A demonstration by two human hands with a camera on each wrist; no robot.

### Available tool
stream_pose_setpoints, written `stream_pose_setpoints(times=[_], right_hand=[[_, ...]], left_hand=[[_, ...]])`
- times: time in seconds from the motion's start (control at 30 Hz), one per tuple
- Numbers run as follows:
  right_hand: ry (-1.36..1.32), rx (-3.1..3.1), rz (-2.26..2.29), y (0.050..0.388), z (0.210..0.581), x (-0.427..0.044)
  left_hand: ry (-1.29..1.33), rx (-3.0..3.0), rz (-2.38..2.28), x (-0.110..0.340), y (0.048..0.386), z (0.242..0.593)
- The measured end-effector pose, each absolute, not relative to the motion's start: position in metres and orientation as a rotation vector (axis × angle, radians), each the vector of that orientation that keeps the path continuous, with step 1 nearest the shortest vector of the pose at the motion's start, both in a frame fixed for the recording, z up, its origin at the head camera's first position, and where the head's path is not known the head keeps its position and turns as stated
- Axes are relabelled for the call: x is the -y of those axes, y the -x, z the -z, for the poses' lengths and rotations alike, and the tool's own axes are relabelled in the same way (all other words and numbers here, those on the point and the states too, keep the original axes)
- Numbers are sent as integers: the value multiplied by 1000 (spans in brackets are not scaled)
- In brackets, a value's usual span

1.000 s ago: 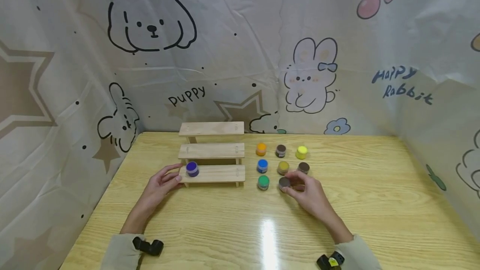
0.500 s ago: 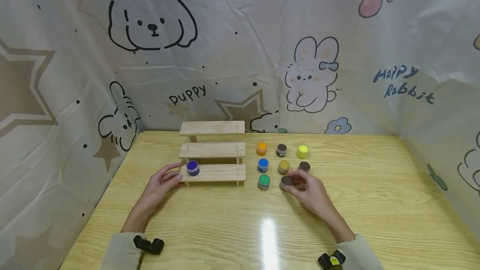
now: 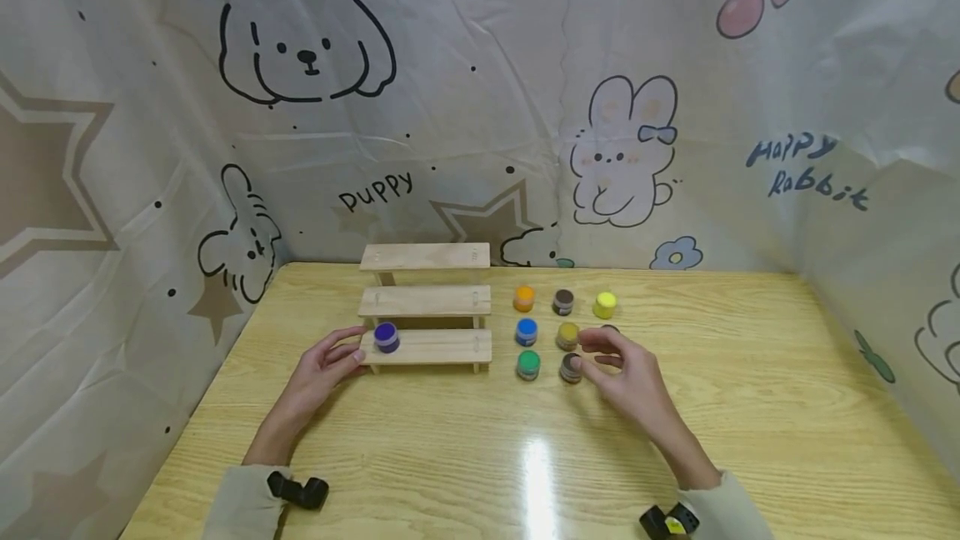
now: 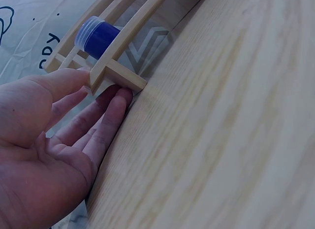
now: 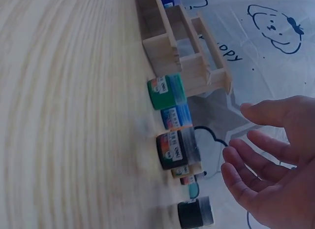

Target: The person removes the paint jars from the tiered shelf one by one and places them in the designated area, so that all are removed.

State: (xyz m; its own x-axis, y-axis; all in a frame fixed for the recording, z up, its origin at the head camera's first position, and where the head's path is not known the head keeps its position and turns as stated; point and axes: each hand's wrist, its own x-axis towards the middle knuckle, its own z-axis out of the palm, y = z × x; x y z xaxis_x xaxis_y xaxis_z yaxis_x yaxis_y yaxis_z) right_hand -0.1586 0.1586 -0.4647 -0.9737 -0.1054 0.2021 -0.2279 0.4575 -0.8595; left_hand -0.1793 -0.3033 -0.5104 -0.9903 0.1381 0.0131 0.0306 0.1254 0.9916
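A three-tier wooden stand [image 3: 431, 346] is at the left of the table, a purple paint jar [image 3: 386, 337] standing on its lowest step. My left hand [image 3: 324, 371] holds the left end of that step; in the left wrist view its thumb touches the plank's corner and the fingers reach the leg below. My right hand [image 3: 626, 369] hovers over the near-right paint jars with fingers spread. Just left of its thumb stands a dark paint jar [image 5: 177, 149], apart from the hand in the right wrist view. Another dark jar [image 5: 194, 212] is mostly hidden behind this hand in the head view.
Right of the stand, jars stand in rows on the wooden table [image 3: 420, 457]: orange [image 3: 523, 299], dark [image 3: 562, 302] and yellow [image 3: 604, 304] at the back, then blue [image 3: 527, 332] and mustard [image 3: 567, 336], with green [image 3: 528, 365] nearest. A patterned curtain [image 3: 480, 107] hangs behind.
My right hand has let go of the near dark jar and shifted slightly right and up, now covering most of the other dark jar. The left hand and stand stay put.
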Motion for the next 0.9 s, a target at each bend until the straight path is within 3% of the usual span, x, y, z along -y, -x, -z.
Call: stream_pose_setpoints(times=[0.5, 0.9], right_hand=[[-638, 2413, -1683, 158, 450, -113], [-740, 2399, -1741, 168, 439, -57]], left_hand=[[-205, -2277, -2035, 303, 179, 512], [-182, -2290, -2027, 302, 178, 510]])
